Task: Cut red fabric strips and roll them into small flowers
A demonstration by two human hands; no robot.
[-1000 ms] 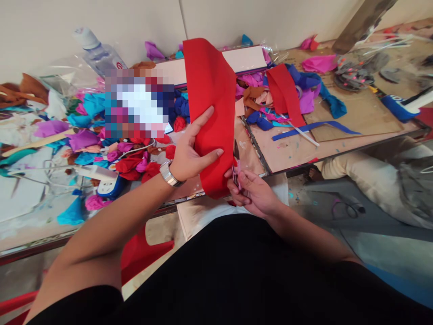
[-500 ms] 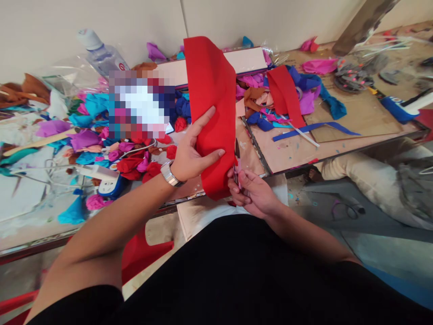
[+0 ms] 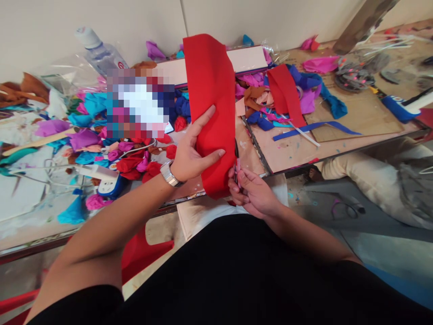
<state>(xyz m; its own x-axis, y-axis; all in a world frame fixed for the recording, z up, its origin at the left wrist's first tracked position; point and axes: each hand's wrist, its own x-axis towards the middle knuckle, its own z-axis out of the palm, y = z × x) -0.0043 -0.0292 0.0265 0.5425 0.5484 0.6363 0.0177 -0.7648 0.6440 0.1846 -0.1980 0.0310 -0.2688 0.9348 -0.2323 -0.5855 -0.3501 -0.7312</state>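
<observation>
A wide strip of red fabric (image 3: 213, 85) stands upright in front of me, its upper end curving over. My left hand (image 3: 194, 155), with a metal watch at the wrist, grips the strip's lower half, thumb and a finger lying across its face. At the strip's right edge, my right hand (image 3: 249, 189) is closed around small scissors (image 3: 237, 164) with pinkish handles and dark blades. The blades are at the fabric's edge, partly hidden by it, so I cannot tell how far apart they are.
Scraps of coloured fabric (image 3: 83, 140) cover the table's left side, with a power strip (image 3: 110, 185) among them. Behind stand a plastic bottle (image 3: 99, 52) and a pixelated bright shape (image 3: 142, 106). Rightward lie another red strip (image 3: 286, 95) and a blue strip (image 3: 314, 131). Someone's pale-trousered leg (image 3: 365, 176) is beyond.
Both hands and the red fabric stay almost where they were. The scissors in my right hand have shifted very slightly along the fabric's edge.
</observation>
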